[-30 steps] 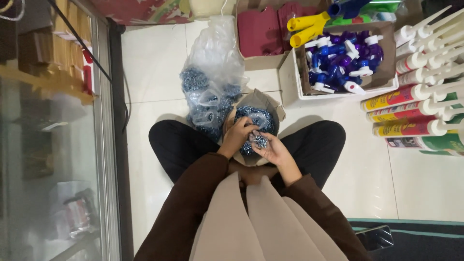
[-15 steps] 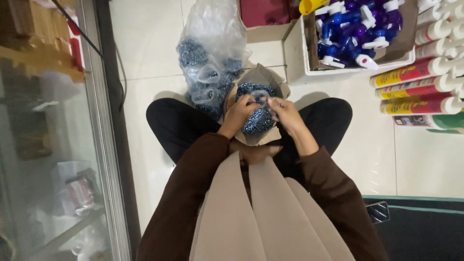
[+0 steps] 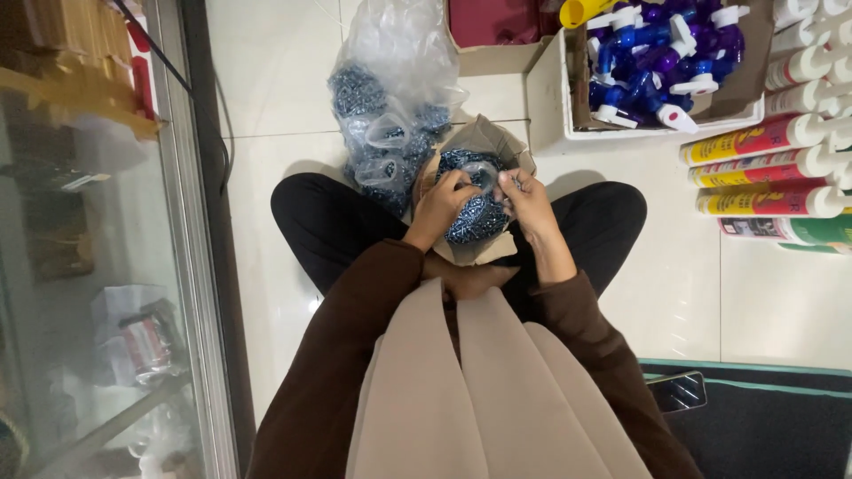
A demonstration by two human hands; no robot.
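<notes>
- A white tiled floor (image 3: pixel 284 106) is seen beneath a person seated cross-legged, with both hands brought together just ahead of the knees.
- A large clear plastic bag (image 3: pixel 390 98) stuffed with smaller packets of bluish metal screws is set beyond and to the left of the left hand, its lower edge just beside that hand.
- A white box of blue and purple trigger spray heads (image 3: pixel 652 62) is placed beyond and to the right of the right hand, well apart from it.
- A row of sealant cartridges (image 3: pixel 772 173) in red, yellow and green is laid on the floor to the right of the right hand, well apart.
- An open brown cardboard box (image 3: pixel 484 142) is held between the knees, directly under both hands, and is filled with loose bluish screws (image 3: pixel 475 217).
- The left hand (image 3: pixel 441 206) is curled over the screw pile, its fingers closed on the edge of a small clear plastic bag (image 3: pixel 475 173).
- The right hand (image 3: pixel 530 197) is bent at the box's right side, fingertips pinched on the same small bag; the bag is stretched between the two hands, right above the screws.
</notes>
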